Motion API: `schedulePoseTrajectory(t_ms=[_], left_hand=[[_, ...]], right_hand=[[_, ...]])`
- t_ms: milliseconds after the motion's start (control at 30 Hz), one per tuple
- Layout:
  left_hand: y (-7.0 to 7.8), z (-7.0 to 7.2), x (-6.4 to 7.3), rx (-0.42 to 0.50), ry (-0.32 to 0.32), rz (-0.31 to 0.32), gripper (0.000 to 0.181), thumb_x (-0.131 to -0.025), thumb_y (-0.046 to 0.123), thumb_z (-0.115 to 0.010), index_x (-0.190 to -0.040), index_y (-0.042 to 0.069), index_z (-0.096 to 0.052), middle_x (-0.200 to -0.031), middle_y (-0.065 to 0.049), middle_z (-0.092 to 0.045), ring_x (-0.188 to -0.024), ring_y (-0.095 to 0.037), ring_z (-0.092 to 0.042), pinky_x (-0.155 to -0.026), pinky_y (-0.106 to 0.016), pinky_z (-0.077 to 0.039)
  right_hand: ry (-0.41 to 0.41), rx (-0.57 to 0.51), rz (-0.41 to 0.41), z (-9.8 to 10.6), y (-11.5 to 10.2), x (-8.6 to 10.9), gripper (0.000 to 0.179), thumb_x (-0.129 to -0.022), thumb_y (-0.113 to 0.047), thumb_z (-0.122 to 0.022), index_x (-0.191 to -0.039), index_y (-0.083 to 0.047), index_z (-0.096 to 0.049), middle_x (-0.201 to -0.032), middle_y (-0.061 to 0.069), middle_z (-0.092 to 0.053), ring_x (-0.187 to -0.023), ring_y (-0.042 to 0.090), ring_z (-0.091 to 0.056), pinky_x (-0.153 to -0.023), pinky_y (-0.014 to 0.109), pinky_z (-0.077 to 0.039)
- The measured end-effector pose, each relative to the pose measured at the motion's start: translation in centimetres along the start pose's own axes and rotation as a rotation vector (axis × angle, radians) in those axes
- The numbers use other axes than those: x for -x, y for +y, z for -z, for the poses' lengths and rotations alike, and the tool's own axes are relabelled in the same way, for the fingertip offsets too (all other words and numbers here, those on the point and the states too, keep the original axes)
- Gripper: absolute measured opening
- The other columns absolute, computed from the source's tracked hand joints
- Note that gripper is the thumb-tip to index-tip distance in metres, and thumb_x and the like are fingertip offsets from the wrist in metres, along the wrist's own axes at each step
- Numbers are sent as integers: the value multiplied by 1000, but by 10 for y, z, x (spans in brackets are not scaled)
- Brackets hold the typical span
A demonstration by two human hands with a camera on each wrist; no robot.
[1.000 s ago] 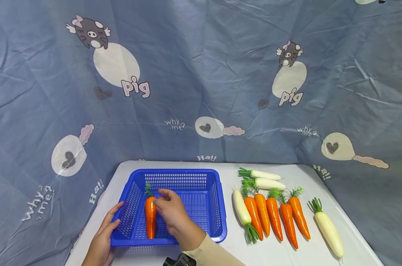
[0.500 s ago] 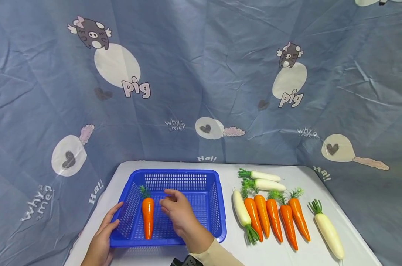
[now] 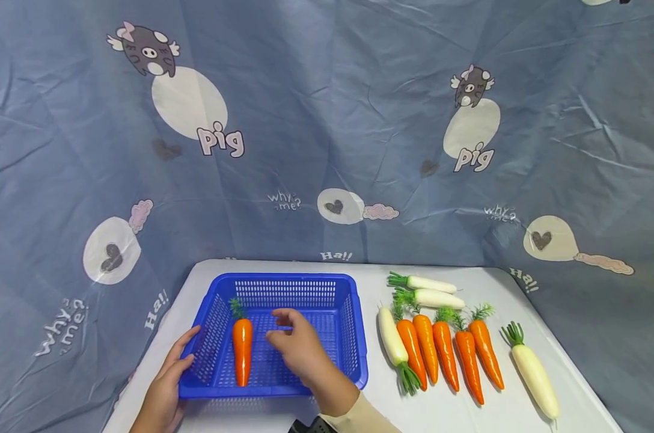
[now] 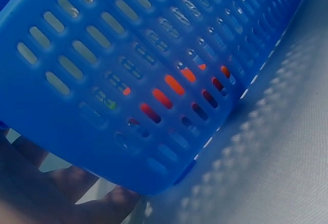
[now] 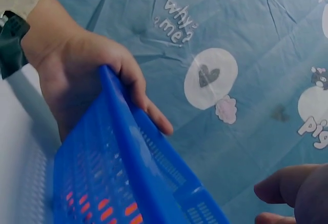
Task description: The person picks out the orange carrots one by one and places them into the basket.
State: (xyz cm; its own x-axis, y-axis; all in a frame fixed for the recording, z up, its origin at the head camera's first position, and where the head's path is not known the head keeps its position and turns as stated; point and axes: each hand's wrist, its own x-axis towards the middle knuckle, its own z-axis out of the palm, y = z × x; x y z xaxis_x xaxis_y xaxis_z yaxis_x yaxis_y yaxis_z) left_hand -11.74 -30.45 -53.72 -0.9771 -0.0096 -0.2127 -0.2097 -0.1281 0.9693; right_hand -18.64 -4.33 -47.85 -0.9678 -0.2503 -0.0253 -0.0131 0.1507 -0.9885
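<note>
My left hand [image 3: 165,382] grips the left rim of a blue slotted plastic basket [image 3: 286,277]; the right wrist view shows that hand's fingers [image 5: 134,83] bent over the rim. One carrot [image 3: 243,349] with a leafy green top lies lengthwise in the left part of the basket, its tip toward me. To the right of this carrot, my right hand [image 3: 300,349] hovers over the basket floor, fingers loosely bent and holding nothing. Through the slots of the basket wall [image 4: 51,111], the left wrist view shows bits of the carrot's orange.
Right of the basket, several carrots [image 3: 446,355] lie side by side on the white table [image 3: 359,415]. A white radish [image 3: 393,337] lies along their left, two radishes [image 3: 439,299] behind them, and another radish [image 3: 535,380] farther right. A blue printed cloth [image 3: 327,150] hangs behind.
My right hand has come away from the carrot and moved right. The carrot has shifted slightly left within the basket. My left hand keeps its place on the rim.
</note>
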Motion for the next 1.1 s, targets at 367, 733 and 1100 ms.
schedulePoseTrajectory(t_ms=[367, 733, 1100], left_hand=[[0, 4, -1, 6, -34, -58, 52, -116, 26, -22, -168, 30, -14, -167, -6, -6, -122, -10, -51, -92, -35, -54], [0, 0, -2, -23, -12, -22, 53, -116, 29, -23, -168, 34, -14, -174, -6, 7, -137, -20, -29, -95, -29, -47], [-6, 3, -2, 18, -54, -75, 53, -116, 33, -25, -168, 31, -12, -167, 0, -5, -124, -8, -48, -93, -35, -53]], right_hand=[[37, 62, 21, 17, 8, 3, 35, -93, -14, -73, -128, -14, -68, -130, 8, -64, -107, 18, -66, -87, 39, -57], [15, 53, 28, 36, 13, 5, 35, -94, -21, -72, -129, -18, -67, -130, 6, -63, -110, 18, -65, -87, 36, -56], [54, 53, 43, 49, 13, 8, 33, -94, -19, -73, -126, -15, -68, -128, 6, -65, -109, 18, -67, -86, 35, -56]])
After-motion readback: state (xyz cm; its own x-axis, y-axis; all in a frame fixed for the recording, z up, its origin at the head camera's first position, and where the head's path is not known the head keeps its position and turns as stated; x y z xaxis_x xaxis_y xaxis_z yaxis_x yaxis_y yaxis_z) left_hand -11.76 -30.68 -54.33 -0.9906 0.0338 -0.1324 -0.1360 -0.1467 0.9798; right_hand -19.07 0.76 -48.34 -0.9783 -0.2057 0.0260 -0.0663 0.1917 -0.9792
